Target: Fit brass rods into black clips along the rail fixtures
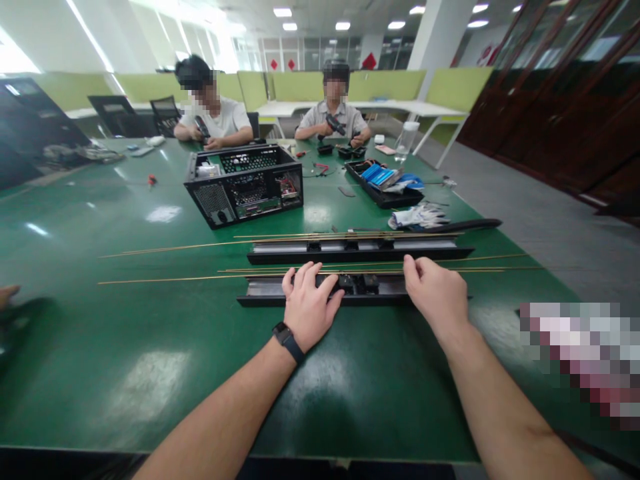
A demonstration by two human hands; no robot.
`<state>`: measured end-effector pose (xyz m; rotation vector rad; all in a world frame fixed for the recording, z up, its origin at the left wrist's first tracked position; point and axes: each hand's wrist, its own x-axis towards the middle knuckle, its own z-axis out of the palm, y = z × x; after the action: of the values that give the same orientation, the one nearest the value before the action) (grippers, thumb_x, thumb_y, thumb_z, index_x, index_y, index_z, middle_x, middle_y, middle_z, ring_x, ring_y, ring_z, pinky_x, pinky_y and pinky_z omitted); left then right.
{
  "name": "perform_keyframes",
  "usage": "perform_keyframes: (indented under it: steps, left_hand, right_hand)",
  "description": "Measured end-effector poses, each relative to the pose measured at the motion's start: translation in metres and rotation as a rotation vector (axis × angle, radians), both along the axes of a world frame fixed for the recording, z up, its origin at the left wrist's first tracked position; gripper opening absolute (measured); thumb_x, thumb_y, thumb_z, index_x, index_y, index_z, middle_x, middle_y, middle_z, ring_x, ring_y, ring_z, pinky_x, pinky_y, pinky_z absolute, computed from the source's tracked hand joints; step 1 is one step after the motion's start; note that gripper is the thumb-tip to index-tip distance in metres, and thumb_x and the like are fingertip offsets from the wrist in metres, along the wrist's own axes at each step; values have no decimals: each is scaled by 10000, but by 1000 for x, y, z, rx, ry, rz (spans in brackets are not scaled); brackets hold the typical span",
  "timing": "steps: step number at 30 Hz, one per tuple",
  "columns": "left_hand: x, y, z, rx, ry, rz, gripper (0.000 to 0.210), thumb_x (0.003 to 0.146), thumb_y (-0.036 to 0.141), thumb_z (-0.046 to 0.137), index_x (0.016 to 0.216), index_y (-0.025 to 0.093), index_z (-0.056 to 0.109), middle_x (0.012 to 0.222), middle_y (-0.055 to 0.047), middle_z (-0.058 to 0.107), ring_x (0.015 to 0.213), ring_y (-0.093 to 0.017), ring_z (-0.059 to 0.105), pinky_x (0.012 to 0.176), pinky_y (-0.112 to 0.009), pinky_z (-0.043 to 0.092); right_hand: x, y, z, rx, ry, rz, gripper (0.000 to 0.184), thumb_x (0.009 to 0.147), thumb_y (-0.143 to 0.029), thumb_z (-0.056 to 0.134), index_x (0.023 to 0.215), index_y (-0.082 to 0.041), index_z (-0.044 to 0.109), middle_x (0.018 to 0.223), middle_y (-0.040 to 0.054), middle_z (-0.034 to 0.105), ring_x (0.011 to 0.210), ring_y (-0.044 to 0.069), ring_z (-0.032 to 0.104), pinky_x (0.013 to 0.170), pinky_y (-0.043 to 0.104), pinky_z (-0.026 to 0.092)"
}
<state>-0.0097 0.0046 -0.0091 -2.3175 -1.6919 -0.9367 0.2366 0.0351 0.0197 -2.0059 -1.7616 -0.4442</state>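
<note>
As the head view looks forward and down over the green counter (pixel 125 320), the near black channel (pixel 270 301) is found at the centre of the frame, with thin golden rods (pixel 175 279) lying along its far side and reaching out toward the left and right of the frame. The left hand (pixel 309 293) has its fingers spread and rests over the channel, just beside the black blocks (pixel 369 283); how strongly it presses, I cannot tell. The right hand (pixel 436 290), right of centre, is curled, with the thumb near the forefinger, and it appears to pinch one of the rods. I judge these rods to be light and springy: being so long and thin, they would bend easily and their free ends would swing, so a pinch near the middle should give better control than one at the tip. Their smooth shine suggests that they may roll or slip between the fingers. The channel looks stiff and not very heavy; it is best taken by its two long walls, away from the blocks. A second black channel (pixel 280 255) lies just above it in the frame, with similar rods along it.
</note>
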Motion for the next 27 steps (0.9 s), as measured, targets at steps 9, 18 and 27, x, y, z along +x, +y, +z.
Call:
perform_keyframes:
  steps: [9, 18, 27]
  left_hand:
    - [0, 1, 0, 4, -1, -1, 269, 945, 428, 554, 1154, 311, 678, 1357, -92, 581, 1357, -284, 443, 1165, -543, 204]
    - [0, 0, 0, 4, -5, 0, 269, 948, 426, 548, 1157, 313, 676, 1354, -92, 583, 1356, -284, 445, 1163, -544, 205]
    - [0, 0, 0, 8, -1, 5, 273, 948, 429, 544, 1158, 321, 681, 1371, -97, 570, 1362, -290, 440, 1158, -545, 226]
  right_hand:
    - [2, -8, -23, 150, 103, 151, 291, 964, -366, 528, 863, -170, 717, 732, 61, 721, 694, 219, 657, 729, 325, 372]
    - [0, -11, -25, 153, 168, 161, 250, 947, -350, 553, 902, -172, 723, 776, 62, 737, 744, 232, 673, 761, 337, 412]
    - [3, -10, -26, 171, 174, 138, 263, 947, -341, 540, 876, -165, 722, 760, 74, 731, 723, 243, 668, 747, 344, 416]
